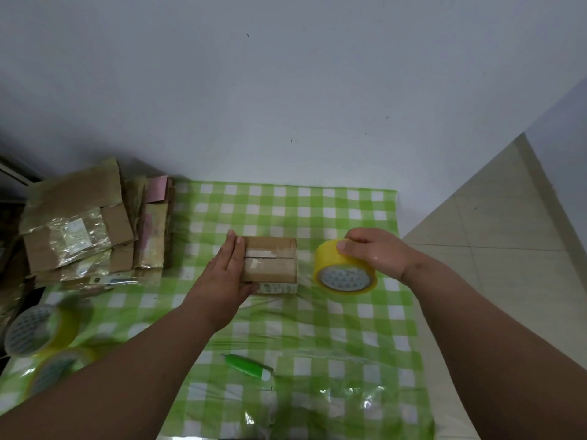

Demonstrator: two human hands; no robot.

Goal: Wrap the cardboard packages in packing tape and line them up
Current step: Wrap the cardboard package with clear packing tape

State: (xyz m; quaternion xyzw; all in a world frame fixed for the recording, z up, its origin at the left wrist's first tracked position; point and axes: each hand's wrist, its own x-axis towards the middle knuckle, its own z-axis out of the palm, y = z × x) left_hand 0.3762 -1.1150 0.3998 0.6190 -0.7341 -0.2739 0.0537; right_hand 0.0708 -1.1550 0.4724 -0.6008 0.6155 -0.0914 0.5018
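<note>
- Cardboard package (270, 262): sits mid-desk on the green checked cloth (317, 211).
- Left hand (227, 274): fingers straight, flat against the package's left side.
- Right hand (378, 252): grips yellow tape roll (344, 268), just right of the package.
- Taped packages (92, 223) stacked far left; two spare rolls (41, 328) near left; green cutter (249, 366) in front.

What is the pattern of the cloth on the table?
Green and white checks on the cloth, seen in the head view.

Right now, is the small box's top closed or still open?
Closed. The cardboard box shows both top flaps folded flat, meeting at a dark seam. The left hand presses its side; the right hand grips the tape roll.
</note>
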